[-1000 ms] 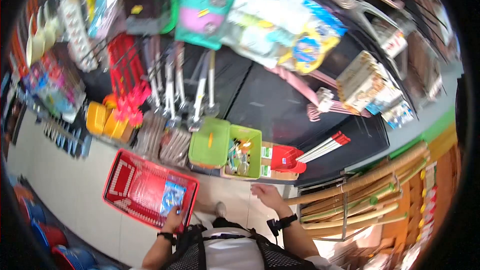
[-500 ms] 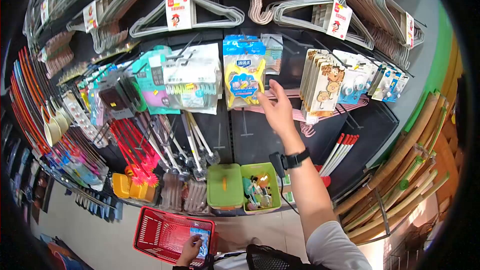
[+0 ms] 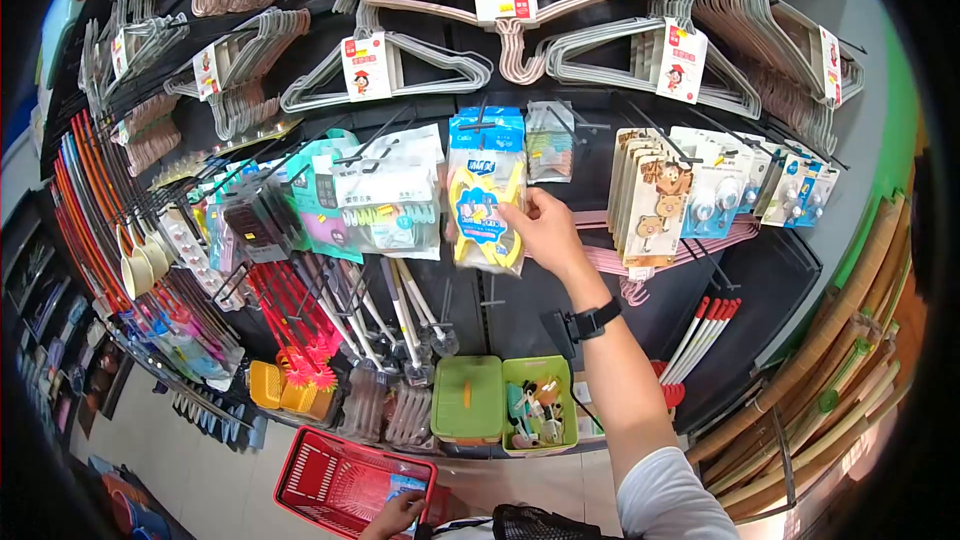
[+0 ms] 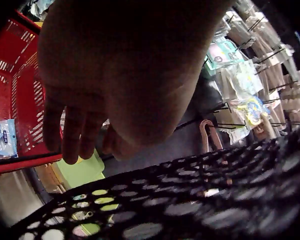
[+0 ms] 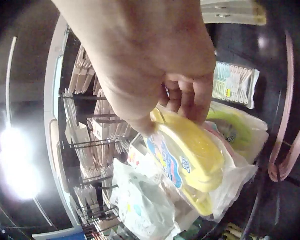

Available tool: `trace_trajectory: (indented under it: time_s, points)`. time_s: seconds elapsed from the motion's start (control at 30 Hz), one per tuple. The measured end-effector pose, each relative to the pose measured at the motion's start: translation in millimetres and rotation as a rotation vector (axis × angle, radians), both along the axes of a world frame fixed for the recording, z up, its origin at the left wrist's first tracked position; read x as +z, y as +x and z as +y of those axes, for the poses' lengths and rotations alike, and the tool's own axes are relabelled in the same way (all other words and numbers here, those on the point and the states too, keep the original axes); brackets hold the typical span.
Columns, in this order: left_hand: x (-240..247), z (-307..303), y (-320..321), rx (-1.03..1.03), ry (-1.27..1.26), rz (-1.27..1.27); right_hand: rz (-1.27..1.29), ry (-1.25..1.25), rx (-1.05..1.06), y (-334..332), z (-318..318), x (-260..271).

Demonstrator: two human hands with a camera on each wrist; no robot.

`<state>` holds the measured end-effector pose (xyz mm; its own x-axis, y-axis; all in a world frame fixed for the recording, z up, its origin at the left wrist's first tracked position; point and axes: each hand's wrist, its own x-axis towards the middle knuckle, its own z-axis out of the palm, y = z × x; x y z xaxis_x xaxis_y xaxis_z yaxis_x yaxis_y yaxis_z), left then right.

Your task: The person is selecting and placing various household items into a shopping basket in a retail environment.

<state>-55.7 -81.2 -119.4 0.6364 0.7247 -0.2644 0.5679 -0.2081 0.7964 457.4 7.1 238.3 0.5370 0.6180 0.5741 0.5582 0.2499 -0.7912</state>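
Observation:
My right hand [image 3: 553, 235] pinches the edge of a hanging packet with yellow plastic pieces inside [image 3: 487, 165], thumb on its front. In the right wrist view, fingers curl behind the yellow pieces [image 5: 192, 150] in their clear wrap. Low at the front, my left hand [image 3: 400, 512] is over the near right side of a red shopping basket [image 3: 292, 475]. Its fingers hang loosely in the left wrist view, with nothing in the palm. A blue-and-clear packet [image 3: 405, 486] lies inside the basket, partly hidden by that hand.
Hangers [image 3: 425, 60] fill the rack above. Carded goods [image 3: 648, 205] hang right of the yellow packet, clear-bagged items [image 3: 385, 205] left of it. Below stand a green lidded box [image 3: 468, 398] and an open green bin [image 3: 540, 440]. Long rolls [image 3: 815, 340] lean at right.
My right hand rose from low by my body to the rack and now pinches the yellow packet's edge. The view tilted up; my left hand stays at the basket.

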Motion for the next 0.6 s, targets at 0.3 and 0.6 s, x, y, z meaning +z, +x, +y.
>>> trace_trajectory:
  time_s: [0.3, 0.6]
  points:
    - [91, 49, 53, -0.048, -0.099, -0.319, 0.092, 0.058, 0.304, -40, -75, 35]
    - [245, 63, 102, -0.019, -0.145, -0.845, 0.330, -0.057, 0.521, -132, -133, -14]
